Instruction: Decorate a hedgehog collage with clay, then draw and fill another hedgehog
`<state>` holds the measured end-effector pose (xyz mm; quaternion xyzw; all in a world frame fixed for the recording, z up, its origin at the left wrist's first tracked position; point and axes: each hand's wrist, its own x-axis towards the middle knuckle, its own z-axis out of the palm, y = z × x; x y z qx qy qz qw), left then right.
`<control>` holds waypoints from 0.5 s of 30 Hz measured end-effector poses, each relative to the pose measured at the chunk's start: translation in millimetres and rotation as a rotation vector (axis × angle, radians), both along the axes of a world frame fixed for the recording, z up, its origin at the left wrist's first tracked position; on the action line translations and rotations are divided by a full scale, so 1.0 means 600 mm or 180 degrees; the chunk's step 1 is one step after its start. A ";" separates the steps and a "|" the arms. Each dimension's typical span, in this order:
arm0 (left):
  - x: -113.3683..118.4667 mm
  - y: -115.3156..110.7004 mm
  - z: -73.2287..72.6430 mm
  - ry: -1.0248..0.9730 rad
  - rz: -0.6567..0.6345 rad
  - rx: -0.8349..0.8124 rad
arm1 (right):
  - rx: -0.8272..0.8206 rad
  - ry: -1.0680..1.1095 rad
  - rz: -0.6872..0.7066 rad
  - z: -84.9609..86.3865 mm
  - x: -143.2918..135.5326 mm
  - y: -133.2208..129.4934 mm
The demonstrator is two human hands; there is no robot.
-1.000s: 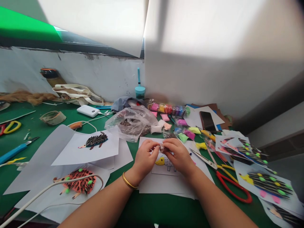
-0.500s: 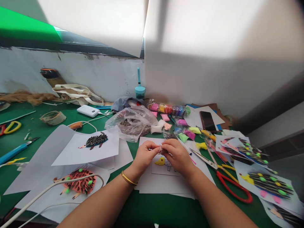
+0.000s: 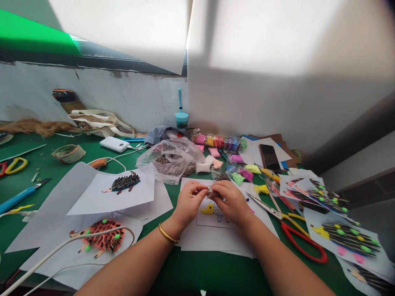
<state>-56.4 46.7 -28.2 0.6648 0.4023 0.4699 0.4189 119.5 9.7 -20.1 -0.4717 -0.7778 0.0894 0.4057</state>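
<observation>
Both my hands meet over a sheet with a drawn hedgehog (image 3: pixel 219 210), its head filled in yellow. My left hand (image 3: pixel 191 201) is closed, thumb and fingers pinching a small, crinkled, clear wrapper (image 3: pixel 210 191). From the other side, my right hand (image 3: pixel 230 202) pinches the same wrapper; what is inside it, if anything, is too small to tell. White paper (image 3: pixel 203 240) lies underneath, and my right hand hides part of the drawing. Just beyond are small clay packets, among them a white one (image 3: pixel 203 167) and a green one (image 3: pixel 238 178).
Red-handled scissors (image 3: pixel 304 242) lie open to the right, near finished hedgehog pictures (image 3: pixel 345 236). A plastic bag of seeds (image 3: pixel 173 160) sits behind the paper. On the left are another hedgehog picture (image 3: pixel 106 236), a white cable (image 3: pixel 61 246) and a blue cutter (image 3: pixel 18 199).
My right hand has shifted slightly to the right, and the fingertips have turned a little around the wrapper. Everything else on the table stays put.
</observation>
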 end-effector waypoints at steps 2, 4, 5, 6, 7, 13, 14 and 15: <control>-0.001 0.000 0.002 0.0056 -0.0044 -0.0001 | -0.0046 0.0018 -0.0014 0.001 -0.001 -0.001; -0.002 -0.001 0.004 0.0081 -0.0043 0.0000 | -0.0079 0.0018 0.0006 0.003 -0.002 -0.002; -0.003 -0.001 0.004 0.0074 -0.0038 0.0001 | -0.0093 0.0011 0.0032 0.004 -0.002 -0.003; -0.003 -0.001 0.004 0.0058 -0.0041 -0.0006 | -0.0107 0.0002 0.0057 0.004 -0.002 -0.004; -0.003 -0.002 0.004 0.0035 -0.0049 -0.0026 | -0.0116 -0.0006 0.0077 0.005 -0.003 -0.004; -0.001 -0.003 0.007 -0.0105 -0.0075 -0.0128 | -0.0127 0.0096 0.0022 0.005 -0.001 -0.004; -0.001 -0.003 0.008 -0.0125 -0.0072 -0.0091 | -0.0130 0.0118 -0.0011 0.005 0.000 -0.004; -0.001 -0.003 0.009 -0.0140 -0.0067 -0.0050 | -0.0132 0.0132 -0.0040 0.004 0.000 -0.004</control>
